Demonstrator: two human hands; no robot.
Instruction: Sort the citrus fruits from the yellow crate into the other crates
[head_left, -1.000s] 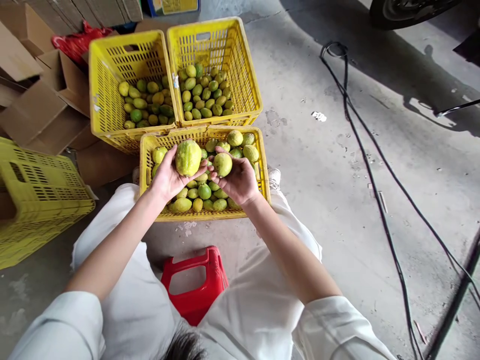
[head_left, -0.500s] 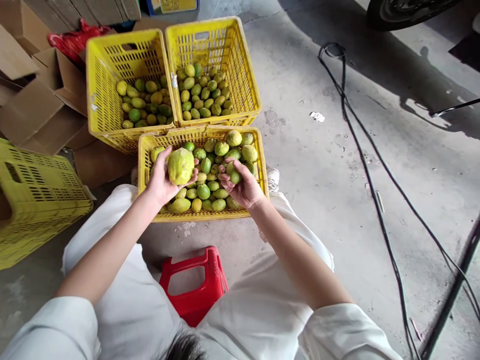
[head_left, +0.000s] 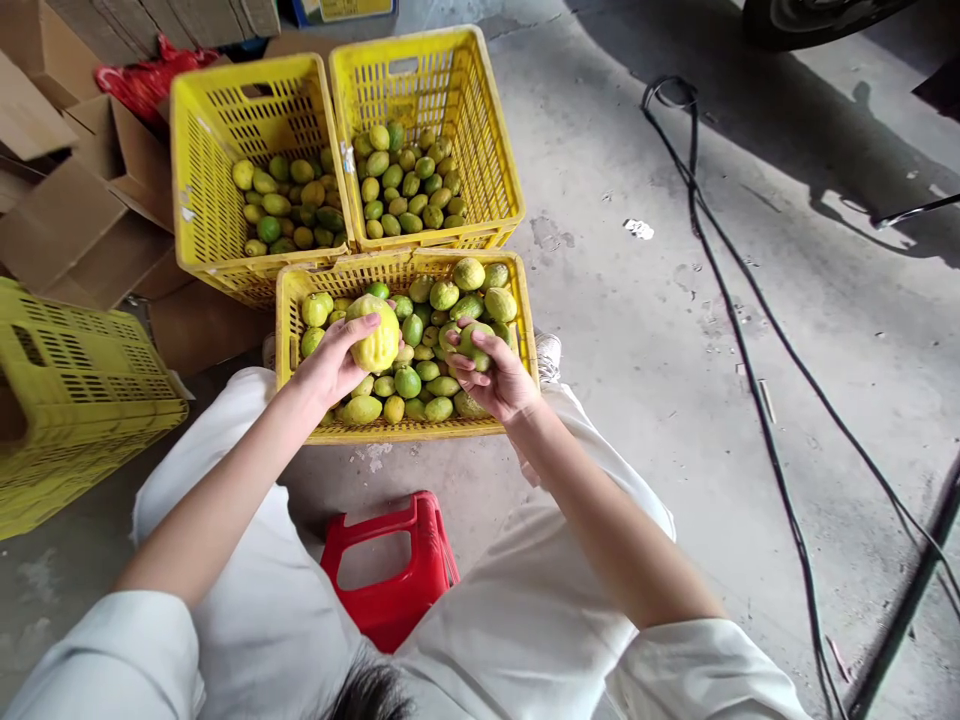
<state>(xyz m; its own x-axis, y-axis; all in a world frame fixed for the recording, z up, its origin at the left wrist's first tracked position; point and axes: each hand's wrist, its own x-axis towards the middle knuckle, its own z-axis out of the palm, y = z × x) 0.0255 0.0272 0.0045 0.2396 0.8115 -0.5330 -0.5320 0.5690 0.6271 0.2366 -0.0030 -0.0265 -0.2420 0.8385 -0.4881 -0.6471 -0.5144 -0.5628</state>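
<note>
On the concrete floor (head_left: 637, 330), before a seated person in white clothing:

Near crate (head_left: 289, 345), yellow plastic, heaped with green and yellow-green citrus fruit.
Left hand (head_left: 330, 362): fingers curled round a large, knobbly yellow-green fruit (head_left: 376, 335), held just above the heap at the crate's left half.
Right hand (head_left: 499, 375): fingers closed about a smaller green fruit (head_left: 475, 343), low over the heap's right half, close to the fruit lying beneath; whether it touches them cannot be told.

Far left crate (head_left: 202, 190), yellow, part filled with mixed green and yellow fruit.
Far right crate (head_left: 487, 150), yellow, part filled with smaller fruit; both stand against the near crate's far side.
Overturned yellow crate (head_left: 75, 390), at the person's left.
Red plastic stool (head_left: 390, 575), between the knees.
Flattened cardboard boxes (head_left: 67, 220), beyond the left crates.
Black cables (head_left: 720, 270), running across the floor at the right.
</note>
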